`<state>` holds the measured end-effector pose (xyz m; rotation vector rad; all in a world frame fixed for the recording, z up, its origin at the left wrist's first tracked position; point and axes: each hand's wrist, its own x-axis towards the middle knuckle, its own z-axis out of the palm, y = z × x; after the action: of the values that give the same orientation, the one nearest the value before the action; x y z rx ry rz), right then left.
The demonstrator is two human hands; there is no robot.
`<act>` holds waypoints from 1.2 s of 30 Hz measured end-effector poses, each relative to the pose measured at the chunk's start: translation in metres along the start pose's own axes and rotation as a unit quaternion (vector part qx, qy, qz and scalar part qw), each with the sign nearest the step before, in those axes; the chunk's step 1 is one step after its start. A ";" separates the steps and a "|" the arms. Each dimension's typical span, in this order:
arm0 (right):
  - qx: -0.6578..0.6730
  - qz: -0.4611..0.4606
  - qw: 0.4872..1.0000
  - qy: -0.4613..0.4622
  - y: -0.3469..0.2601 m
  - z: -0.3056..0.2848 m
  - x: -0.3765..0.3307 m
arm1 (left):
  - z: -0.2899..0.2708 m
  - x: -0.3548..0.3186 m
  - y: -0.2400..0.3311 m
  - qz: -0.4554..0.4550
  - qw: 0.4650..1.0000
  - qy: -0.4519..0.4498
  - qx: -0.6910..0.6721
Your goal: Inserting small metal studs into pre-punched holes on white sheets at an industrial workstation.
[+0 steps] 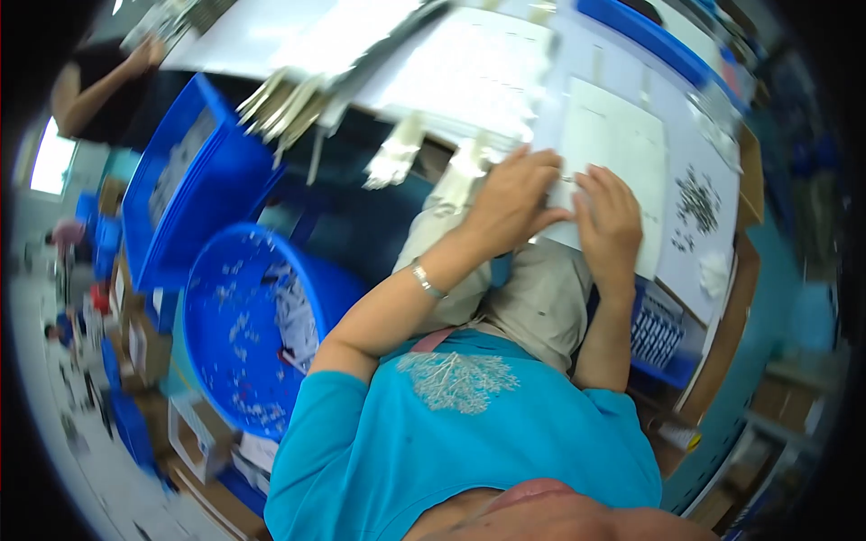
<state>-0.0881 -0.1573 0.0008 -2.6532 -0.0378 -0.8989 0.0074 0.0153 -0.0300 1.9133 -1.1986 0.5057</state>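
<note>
My left hand [514,198], a metal bracelet on its wrist, is at the near edge of a white table [469,63]. Its fingers curl over the edge of a white sheet [613,135] and its thumb points toward my right hand. My right hand [609,221] lies flat on the same sheet just beside it, fingers stretched forward and pressing down. Anything small between the two hands is hidden by the fingers. A pile of small dark parts [696,203] lies on the paper to the right of my right hand.
A round blue tub [244,334] with white scraps stands on the floor at my left, with stacked blue crates [180,180] behind it. Pale metal strips [289,99] hang over the table edge. A blue parts tray [663,329] sits under my right arm. Another person's arm [99,81] shows at top left.
</note>
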 end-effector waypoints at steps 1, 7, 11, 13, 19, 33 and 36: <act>-0.003 0.007 1.000 0.002 -0.001 -0.002 0.000 | -0.001 0.002 0.003 0.003 1.000 0.001 -0.002; 0.003 0.025 0.999 0.020 -0.004 -0.007 -0.006 | 0.002 0.001 0.007 -0.001 1.000 -0.021 -0.013; 0.003 0.014 1.000 0.019 -0.005 -0.004 -0.005 | -0.001 0.001 0.005 -0.003 1.000 -0.027 -0.001; 0.001 0.001 1.000 0.023 -0.008 -0.008 -0.001 | -0.006 0.004 0.006 0.002 1.000 -0.021 0.003; -0.004 -0.045 0.999 -0.005 -0.005 -0.012 0.008 | -0.003 0.006 0.002 0.001 1.000 -0.025 -0.001; 0.063 -0.136 0.989 0.006 0.001 -0.020 0.010 | -0.003 0.004 0.005 0.017 1.000 -0.005 0.010; 0.100 -0.145 0.984 0.041 -0.010 -0.020 -0.006 | -0.001 -0.002 0.000 0.033 0.999 -0.012 0.017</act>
<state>-0.1060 -0.1537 0.0157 -2.4594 -0.4807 -1.0323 0.0063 0.0173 -0.0301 1.9178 -1.2805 0.5416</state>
